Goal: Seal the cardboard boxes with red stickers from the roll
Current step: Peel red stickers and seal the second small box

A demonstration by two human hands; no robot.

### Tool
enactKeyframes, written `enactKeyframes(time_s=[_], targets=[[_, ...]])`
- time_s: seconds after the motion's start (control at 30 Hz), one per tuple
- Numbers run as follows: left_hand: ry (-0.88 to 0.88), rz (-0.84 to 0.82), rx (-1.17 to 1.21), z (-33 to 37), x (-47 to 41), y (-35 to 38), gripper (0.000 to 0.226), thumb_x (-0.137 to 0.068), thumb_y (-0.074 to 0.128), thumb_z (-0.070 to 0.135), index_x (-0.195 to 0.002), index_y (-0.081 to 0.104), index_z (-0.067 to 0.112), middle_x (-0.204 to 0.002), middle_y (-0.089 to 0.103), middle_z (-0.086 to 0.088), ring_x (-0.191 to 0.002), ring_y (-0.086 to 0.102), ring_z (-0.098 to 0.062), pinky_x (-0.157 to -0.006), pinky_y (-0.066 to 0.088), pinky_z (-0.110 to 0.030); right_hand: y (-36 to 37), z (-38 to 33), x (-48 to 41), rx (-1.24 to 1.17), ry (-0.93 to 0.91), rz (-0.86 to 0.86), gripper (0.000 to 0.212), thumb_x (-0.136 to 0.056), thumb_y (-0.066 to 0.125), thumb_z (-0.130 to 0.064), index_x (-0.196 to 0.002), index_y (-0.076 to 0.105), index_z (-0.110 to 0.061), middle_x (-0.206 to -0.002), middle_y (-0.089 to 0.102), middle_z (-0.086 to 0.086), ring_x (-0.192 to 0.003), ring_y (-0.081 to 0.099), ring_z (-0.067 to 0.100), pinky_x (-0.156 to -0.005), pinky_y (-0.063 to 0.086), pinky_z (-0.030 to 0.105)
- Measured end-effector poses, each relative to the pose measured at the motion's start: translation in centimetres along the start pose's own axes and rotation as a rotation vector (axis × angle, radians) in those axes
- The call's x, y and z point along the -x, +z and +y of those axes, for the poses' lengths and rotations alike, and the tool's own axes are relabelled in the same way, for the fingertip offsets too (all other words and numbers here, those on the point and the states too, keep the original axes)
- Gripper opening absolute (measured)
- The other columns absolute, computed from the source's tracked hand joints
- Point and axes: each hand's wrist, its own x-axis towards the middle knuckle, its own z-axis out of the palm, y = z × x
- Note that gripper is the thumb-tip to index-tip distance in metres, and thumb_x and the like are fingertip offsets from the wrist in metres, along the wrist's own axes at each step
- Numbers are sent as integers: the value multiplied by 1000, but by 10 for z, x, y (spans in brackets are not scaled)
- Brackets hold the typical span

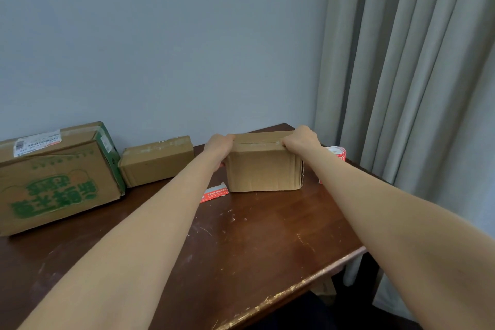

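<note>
Both bare forearms are reaching out over the dark worktop (254, 244). At its far edge, the left hand (218, 146) and right hand (301, 139) are gripping the top corners of a small cardboard box (263, 169). One red sticker (214, 194) is lying just beside it, and the sticker roll (337, 153) is sitting behind the right wrist. Two more boxes, one plain (156, 159) and one green-printed (56, 182), are resting to the left.

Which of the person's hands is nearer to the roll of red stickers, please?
Right. The right hand grips the top right edge of the small cardboard box, just beside the sticker roll. The left hand holds the box's opposite edge, farther away.
</note>
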Motion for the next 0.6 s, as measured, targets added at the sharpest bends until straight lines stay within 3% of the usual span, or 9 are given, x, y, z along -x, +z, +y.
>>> enactKeyframes(time_s=[0.07,0.13,0.23,0.3,0.4,0.5,0.6], targets=[[4,13,-7,-2,0,-3,45,-101,37,28,-141,36,6,-137,46,-11,-121,47,-29,-89,43,-37,2,-1,3,26,-35,7,20,-82,50,-7,-66,39,-12,-74,47,5,-65,44,21,-53,32,26],[5,16,-23,-5,-1,-8,44,-100,38,29,-138,42,6,-134,50,-11,-118,50,-28,-83,44,-36,2,-4,6,74,-72,44,5,-85,49,-10,-80,49,-9,-95,56,11,-90,52,30,-67,43,30],[24,43,-65,-10,0,-16,38,-97,42,26,-127,53,5,-121,59,-12,-109,57,-28,-74,48,-35,1,-9,10,251,-164,191,34,-95,44,-18,-126,53,-10,-130,50,14,-123,40,33,-91,42,40],[76,83,-182,-16,0,-23,27,-95,50,21,-110,63,4,-107,65,-13,-101,62,-28,-76,54,-35,1,-14,12,250,-232,248,35,-97,41,-20,-128,57,-13,-130,52,12,-122,42,32,-87,42,39],[114,112,-325,-26,4,-33,14,-91,61,18,-88,67,6,-87,68,-10,-89,68,-25,-84,57,-38,7,-27,21,219,-263,209,29,-97,44,-26,-109,69,-17,-111,65,8,-101,58,30,-73,42,31],[114,80,-390,-38,4,-40,19,-94,58,19,-86,69,6,-81,69,-6,-84,69,-21,-81,57,-34,20,-36,29,233,-301,139,25,-95,49,-34,-101,68,-18,-100,67,5,-89,59,25,-71,44,30],[112,40,-534,-47,5,-41,20,-94,56,22,-88,71,10,-91,70,-5,-87,66,-21,-81,54,-33,32,-40,33,260,-392,130,24,-90,58,-42,-101,65,-21,-103,65,1,-99,59,22,-77,49,33]])
